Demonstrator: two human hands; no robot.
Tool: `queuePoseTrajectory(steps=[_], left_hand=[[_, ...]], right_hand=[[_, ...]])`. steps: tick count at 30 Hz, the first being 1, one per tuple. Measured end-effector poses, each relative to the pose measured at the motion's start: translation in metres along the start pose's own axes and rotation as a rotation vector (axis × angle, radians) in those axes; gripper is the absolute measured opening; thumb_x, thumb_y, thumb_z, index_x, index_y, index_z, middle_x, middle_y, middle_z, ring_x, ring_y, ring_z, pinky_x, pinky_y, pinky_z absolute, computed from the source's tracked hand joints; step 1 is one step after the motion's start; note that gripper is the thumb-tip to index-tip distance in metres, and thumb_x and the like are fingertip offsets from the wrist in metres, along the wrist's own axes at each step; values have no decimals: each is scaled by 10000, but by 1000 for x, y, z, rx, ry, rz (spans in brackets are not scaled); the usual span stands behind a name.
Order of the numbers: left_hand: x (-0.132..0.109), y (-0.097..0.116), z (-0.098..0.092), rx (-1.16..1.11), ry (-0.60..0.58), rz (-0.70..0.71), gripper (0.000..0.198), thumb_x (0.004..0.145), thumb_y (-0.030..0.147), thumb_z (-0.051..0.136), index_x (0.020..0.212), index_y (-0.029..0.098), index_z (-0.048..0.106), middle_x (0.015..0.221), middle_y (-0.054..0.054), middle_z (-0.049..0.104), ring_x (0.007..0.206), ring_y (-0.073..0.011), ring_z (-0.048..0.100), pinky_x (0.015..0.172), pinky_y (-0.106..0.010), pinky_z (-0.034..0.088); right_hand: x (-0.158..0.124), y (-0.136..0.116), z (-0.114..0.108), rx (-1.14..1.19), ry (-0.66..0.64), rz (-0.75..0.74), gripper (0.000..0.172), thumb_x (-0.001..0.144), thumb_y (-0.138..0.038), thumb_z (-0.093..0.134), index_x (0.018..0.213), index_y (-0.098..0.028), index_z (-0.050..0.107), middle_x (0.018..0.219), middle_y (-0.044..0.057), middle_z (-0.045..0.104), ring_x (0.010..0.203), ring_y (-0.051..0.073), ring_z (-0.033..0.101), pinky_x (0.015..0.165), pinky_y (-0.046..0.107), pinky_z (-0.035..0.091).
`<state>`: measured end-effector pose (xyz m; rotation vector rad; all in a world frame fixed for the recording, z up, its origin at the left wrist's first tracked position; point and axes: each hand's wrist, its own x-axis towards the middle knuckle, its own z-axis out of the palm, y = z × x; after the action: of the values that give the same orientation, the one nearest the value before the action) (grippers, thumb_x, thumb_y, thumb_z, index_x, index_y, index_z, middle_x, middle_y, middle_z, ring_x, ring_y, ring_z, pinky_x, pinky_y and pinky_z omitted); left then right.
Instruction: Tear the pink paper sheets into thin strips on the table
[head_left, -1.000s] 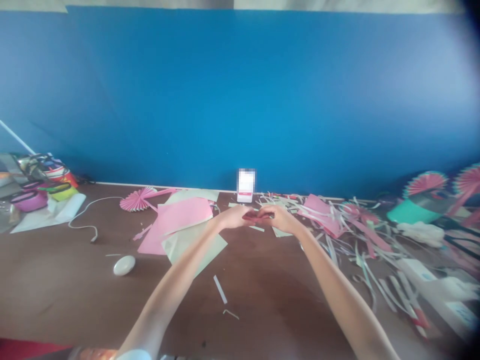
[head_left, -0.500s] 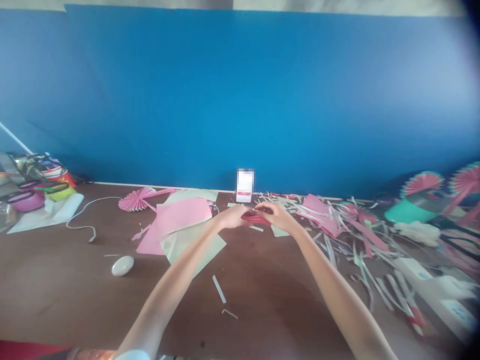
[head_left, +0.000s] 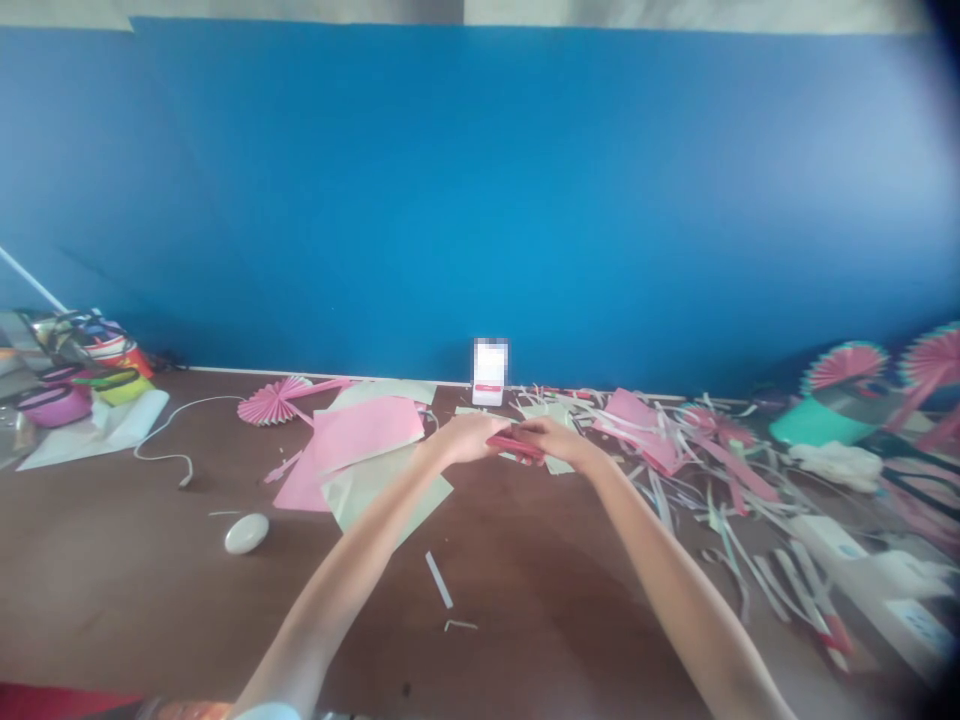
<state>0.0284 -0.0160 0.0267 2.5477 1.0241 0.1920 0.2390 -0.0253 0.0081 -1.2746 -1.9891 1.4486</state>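
Both arms reach far out over the brown table (head_left: 525, 580). My left hand (head_left: 466, 437) and my right hand (head_left: 553, 440) meet fingertip to fingertip and pinch a narrow folded red-pink paper strip (head_left: 514, 445) between them, held a little above the tabletop. Each hand's fingers are closed on one end of the strip. Just behind the hands a small white phone (head_left: 490, 371) stands against the blue backdrop.
Pink and pale green paper sheets (head_left: 367, 440) lie left of the hands, with a pink paper fan (head_left: 271, 400), a white cable (head_left: 169, 440) and a white oval object (head_left: 247, 532). A heap of paper strips (head_left: 697, 450) and more fans (head_left: 847, 365) fill the right side. Colourful containers (head_left: 75, 375) sit far left.
The hands stay together and have dropped slightly. The red-pink strip has tilted, its right end now lower, and the fingers have shifted along it.
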Motion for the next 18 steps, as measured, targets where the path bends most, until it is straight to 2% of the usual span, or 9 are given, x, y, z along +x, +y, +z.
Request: queuePoseTrajectory(steps=[3,6,9,14,18], left_hand=[[1,-2,2,52,8,-12,199,834,287,493,1021,245,543,980,-55,657,839,-225,615,654,-261,377],[3,-6,6,85,-16,-49,286,824,280,504,1106,235,486,1006,-79,648,847,-240,616,640,-261,379],[3,-7,8,67,-40,-73,315,835,318,490,1135,222,470,1047,-89,637,862,-241,612,632,-258,381],[-2,-2,2,-135,-110,-83,414,906,509,331,1176,250,509,1085,-60,627,886,-214,602,652,-243,395],[-3,-3,0,-271,-147,-79,463,913,534,294,1206,247,508,982,-51,644,800,-181,602,647,-235,397]], right_hand=[[-2,-5,1,50,-51,27,409,831,-540,501,994,-197,652,742,50,674,620,157,597,518,253,436],[-1,-4,0,31,2,-15,378,778,-501,592,954,-172,660,650,21,621,534,122,527,499,246,410],[2,0,0,16,84,-40,323,743,-447,637,887,-157,654,634,9,597,551,121,517,521,247,404],[4,3,-1,-82,181,-80,255,734,-397,633,855,-174,654,790,30,648,686,155,573,624,274,439],[3,-3,0,-166,252,-130,262,762,-435,598,838,-192,663,811,20,655,707,156,574,648,274,434]])
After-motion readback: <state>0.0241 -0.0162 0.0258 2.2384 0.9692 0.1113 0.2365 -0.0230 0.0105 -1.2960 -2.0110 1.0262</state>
